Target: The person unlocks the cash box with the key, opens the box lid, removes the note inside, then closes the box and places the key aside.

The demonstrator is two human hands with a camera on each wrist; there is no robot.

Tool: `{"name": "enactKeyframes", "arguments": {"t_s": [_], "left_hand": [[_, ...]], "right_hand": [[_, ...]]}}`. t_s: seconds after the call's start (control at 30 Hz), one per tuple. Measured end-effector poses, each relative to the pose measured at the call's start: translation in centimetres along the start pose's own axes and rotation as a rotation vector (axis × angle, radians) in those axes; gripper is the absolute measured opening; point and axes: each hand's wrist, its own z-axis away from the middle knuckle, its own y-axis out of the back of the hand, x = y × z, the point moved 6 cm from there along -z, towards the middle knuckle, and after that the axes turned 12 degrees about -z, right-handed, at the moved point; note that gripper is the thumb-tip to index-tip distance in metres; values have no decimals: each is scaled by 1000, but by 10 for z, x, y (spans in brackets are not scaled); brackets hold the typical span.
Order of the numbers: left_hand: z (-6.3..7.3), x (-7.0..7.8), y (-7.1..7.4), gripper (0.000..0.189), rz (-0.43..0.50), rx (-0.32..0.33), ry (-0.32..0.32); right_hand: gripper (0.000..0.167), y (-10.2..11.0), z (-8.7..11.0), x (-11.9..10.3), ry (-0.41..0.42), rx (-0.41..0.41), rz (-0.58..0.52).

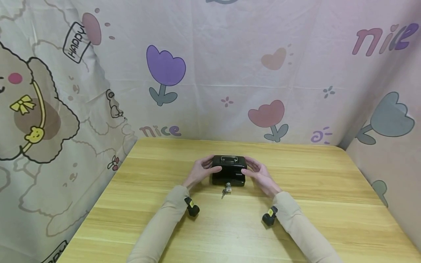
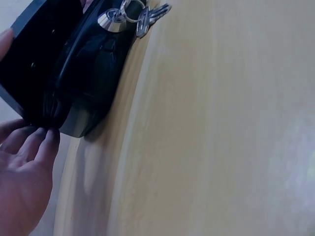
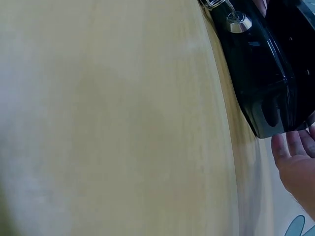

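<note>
A black cash box sits on the table, its lock side facing me. Its lid, with a metal carrying handle on top, is partly raised, and the dark underside shows in both wrist views. My left hand holds the lid at its left end, thumb at the front and fingers at the side. At the other end my right hand grips it the same way. A silver lock sticks out of the front, with keys hanging from it on a ring. The box's contents are hidden.
The light wooden table reaches around the box on all sides. Behind it and along the sides hangs a printed cloth with flowers and lettering. Each wrist carries a small black camera.
</note>
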Motion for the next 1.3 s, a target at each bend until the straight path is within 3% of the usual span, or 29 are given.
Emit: {"name": "enactKeyframes", "arguments": {"t_s": [0.17, 0.43, 0.6, 0.73, 0.9, 1.13, 1.3], "left_hand": [[-3, 0, 0, 69, 12, 109, 21], [-1, 6, 6, 62, 13, 292, 34], [-1, 5, 7, 55, -28, 341, 12], [-1, 4, 4, 50, -11, 329, 3], [-2, 7, 0, 50, 67, 275, -26], [-3, 10, -3, 55, 35, 210, -45], [-2, 10, -5, 61, 3, 161, -23]], "right_hand": [[68, -1, 0, -1, -9, 89, -51], [58, 1, -2, -4, -18, 315, -14], [47, -1, -4, -5, 0, 392, -29], [39, -2, -8, -6, 49, 420, -53], [53, -2, -10, -7, 66, 409, -79], [61, -2, -8, -5, 60, 337, -139], [68, -5, -7, -5, 48, 304, -137]]}}
